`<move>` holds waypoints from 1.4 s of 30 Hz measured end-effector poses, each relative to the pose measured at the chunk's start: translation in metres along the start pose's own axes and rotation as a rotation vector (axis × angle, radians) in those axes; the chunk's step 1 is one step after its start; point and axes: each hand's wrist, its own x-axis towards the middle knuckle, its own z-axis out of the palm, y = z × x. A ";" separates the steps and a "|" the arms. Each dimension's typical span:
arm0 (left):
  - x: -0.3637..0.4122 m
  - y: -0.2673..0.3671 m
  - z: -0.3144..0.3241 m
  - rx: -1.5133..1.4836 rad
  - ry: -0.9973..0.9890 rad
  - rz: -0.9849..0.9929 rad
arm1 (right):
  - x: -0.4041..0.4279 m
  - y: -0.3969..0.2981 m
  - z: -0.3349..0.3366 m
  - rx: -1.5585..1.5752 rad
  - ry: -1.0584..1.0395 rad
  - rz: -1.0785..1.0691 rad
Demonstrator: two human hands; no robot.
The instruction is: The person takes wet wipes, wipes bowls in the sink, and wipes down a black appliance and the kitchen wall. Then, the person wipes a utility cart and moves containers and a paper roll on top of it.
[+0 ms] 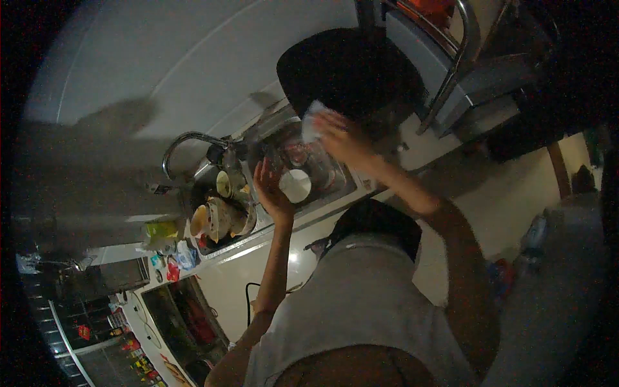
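My right hand point(344, 138) grips a white cloth or wipe point(312, 123) above the far right side of a steel sink basin point(333, 191). Just behind the cloth is a large black rounded object point(348, 70), too dark to name surely. My left hand point(273, 191) is raised over the basin's left side, fingers pointing up; whether it holds something clear is too dim to tell. Beside it, low in the basin, sits a round white dish point(295, 186). Reddish and shiny things point(297, 152) behind it are blurred.
Left of my left hand, the second basin holds several stacked bowls point(217, 220) and a yellowish cup point(223, 184). A curved chrome faucet point(191, 135) rises behind. Packets point(179, 259) lie farther left on the counter. A metal rail point(459, 53) stands at upper right.
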 end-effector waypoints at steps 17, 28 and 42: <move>-0.054 0.010 -0.035 0.518 0.388 0.086 | 0.032 -0.010 -0.016 -0.485 -0.216 -0.008; -0.039 0.036 -0.023 0.425 0.270 0.096 | 0.181 0.110 0.014 0.161 -0.445 0.248; -0.007 0.012 -0.030 0.350 -0.002 -0.078 | 0.142 0.089 0.075 -0.587 -0.415 -0.207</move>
